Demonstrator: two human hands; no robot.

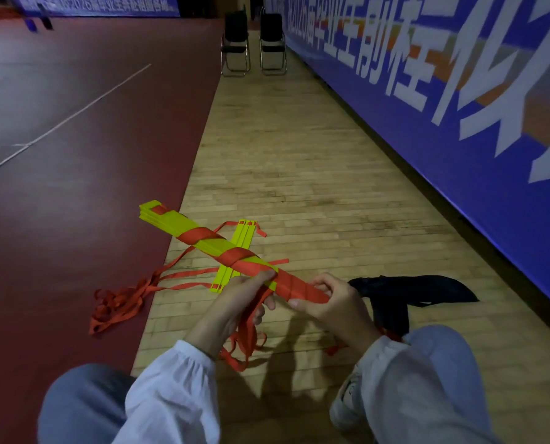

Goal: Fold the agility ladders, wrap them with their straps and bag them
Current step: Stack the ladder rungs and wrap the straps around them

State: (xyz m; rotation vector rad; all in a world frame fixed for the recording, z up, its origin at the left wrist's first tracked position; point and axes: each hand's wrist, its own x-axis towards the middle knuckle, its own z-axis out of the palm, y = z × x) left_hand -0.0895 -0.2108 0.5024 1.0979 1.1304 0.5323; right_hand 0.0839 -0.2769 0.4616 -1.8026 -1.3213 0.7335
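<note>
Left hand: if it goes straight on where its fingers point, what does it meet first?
The left hand meets at once the red-strapped bundle of yellow plastic rungs, which its fingers touch.

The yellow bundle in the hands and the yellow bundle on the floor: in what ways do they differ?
The held bundle is lifted by the left hand and right hand; the floor bundle lies on the wooden floor beneath it. The held bundle has red strap wound around it; the floor bundle is unwrapped, its straps trailing loose. Both are stacks of flat yellow rungs.
</note>
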